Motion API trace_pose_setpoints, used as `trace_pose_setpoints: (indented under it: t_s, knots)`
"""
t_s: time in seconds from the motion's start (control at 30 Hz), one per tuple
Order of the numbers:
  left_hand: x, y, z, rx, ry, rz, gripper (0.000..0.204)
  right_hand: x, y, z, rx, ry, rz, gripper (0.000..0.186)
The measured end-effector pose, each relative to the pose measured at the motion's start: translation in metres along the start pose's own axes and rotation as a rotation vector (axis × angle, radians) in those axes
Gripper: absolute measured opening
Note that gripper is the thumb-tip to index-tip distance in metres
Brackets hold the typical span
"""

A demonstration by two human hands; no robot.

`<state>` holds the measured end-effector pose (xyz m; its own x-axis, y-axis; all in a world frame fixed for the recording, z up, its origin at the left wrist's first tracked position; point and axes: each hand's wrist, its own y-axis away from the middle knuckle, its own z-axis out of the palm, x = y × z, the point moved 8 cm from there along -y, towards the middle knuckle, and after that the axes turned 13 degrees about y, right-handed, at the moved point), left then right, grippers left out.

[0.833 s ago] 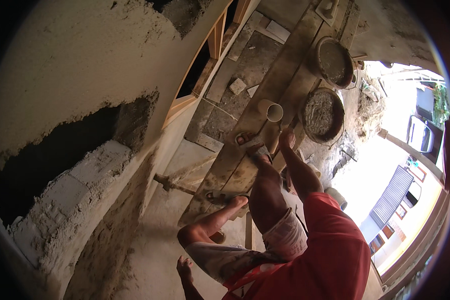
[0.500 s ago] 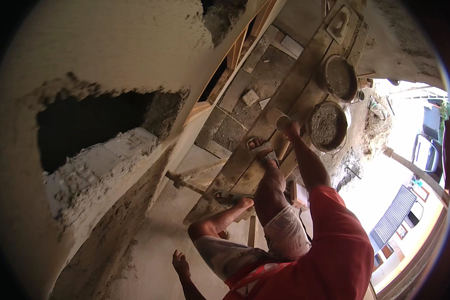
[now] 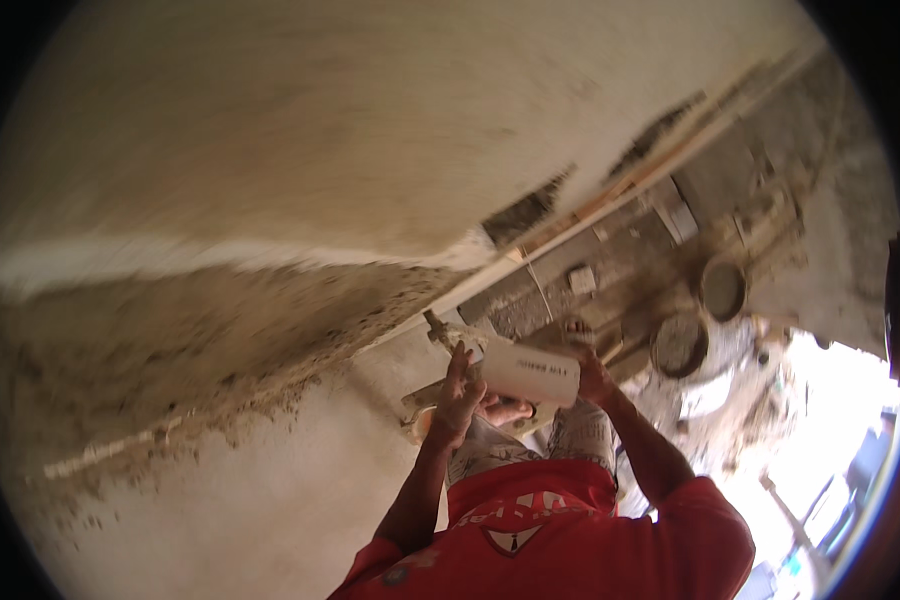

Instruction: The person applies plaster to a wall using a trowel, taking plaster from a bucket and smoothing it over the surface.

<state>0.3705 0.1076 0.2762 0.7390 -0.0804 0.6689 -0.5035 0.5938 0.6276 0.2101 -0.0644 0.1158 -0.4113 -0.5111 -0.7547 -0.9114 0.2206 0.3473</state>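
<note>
A short length of white plastic pipe [image 3: 532,373] with dark print on its side is held level in front of my body. My right hand [image 3: 594,378] is closed around its right end. Just off the pipe's left end is my left hand [image 3: 457,398], its fingers raised and spread. Whether its thumb side touches the pipe, I cannot tell. Below the pipe are my knees and a sandalled foot on the plank scaffold.
Two round tubs stand along the planks to the right: a nearer one [image 3: 679,345] and a farther one [image 3: 723,289]. A plastered wall [image 3: 300,130] fills the left and top, with a rough-edged opening [image 3: 526,214]. Bright daylight shows at the lower right.
My right hand has lifted the pipe from beside the tubs and brought it in front of my body. My left hand has come up to its left end. The view has turned toward the wall.
</note>
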Motion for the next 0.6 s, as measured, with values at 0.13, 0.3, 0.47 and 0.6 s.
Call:
trace_pose_setpoints:
  t_s: [0.13,0.3,0.47,0.6]
  knots:
    - [0.02,0.04,-0.025,0.002,-0.02,0.004,0.077,-0.114,-0.022,-0.037,-0.239,0.108,-0.348,0.051]
    - [0.039,0.108,-0.051,0.129,0.276,0.248,0.051,-0.227,-0.026,-0.064,-0.24,-0.048,-0.477,0.058]
    - [0.06,0.217,-0.112,0.701,0.727,0.446,0.032,-0.269,-0.035,-0.058,-0.429,-0.279,-0.152,0.061]
    - [0.105,0.309,-0.182,1.061,0.592,0.963,0.047,-0.27,-0.039,-0.049,-0.518,-0.015,-0.184,0.057]
